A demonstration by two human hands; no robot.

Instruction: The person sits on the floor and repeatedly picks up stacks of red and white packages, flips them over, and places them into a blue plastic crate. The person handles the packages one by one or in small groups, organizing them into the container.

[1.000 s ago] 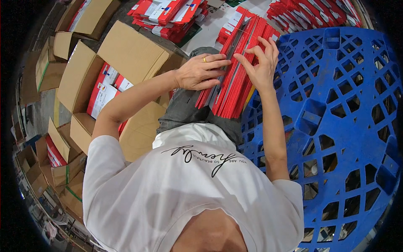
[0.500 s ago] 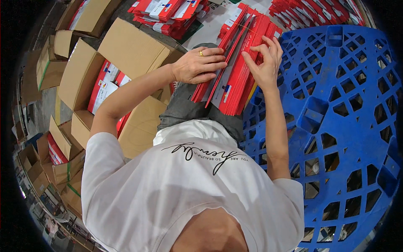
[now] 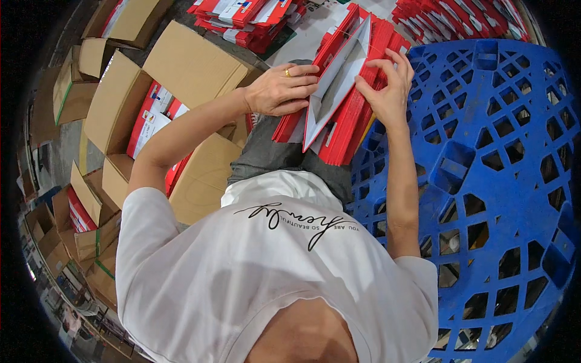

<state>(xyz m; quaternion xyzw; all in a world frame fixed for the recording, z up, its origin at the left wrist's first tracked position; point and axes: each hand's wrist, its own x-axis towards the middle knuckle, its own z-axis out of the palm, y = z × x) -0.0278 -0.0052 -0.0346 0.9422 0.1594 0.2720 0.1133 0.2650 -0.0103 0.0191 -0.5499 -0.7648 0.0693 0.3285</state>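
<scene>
A bundle of flat red cartons (image 3: 348,136) lies across my lap, its edges facing up. Near its middle, one carton (image 3: 340,78) gapes in a long wedge, showing a grey-white inside. My left hand (image 3: 281,89), with a gold-coloured ring, is closed over the left part of the bundle; its fingertips reach the gap's left side and its thumb is hidden. On the other side my right hand (image 3: 389,88) is bent round the right part of the bundle, thumb at the gap's right edge and fingers on the carton edges. A thin band crosses the bundle's far end.
A blue plastic pallet (image 3: 451,166) fills the right side. Open cardboard boxes (image 3: 187,66) stand at the left, some with red-and-white cartons inside. More red cartons are piled at the far middle (image 3: 248,21) and far right (image 3: 460,21).
The gap in the bundle has widened, and the inside of one carton now shows. My right thumb has shifted slightly right and up; my left hand has moved slightly left.
</scene>
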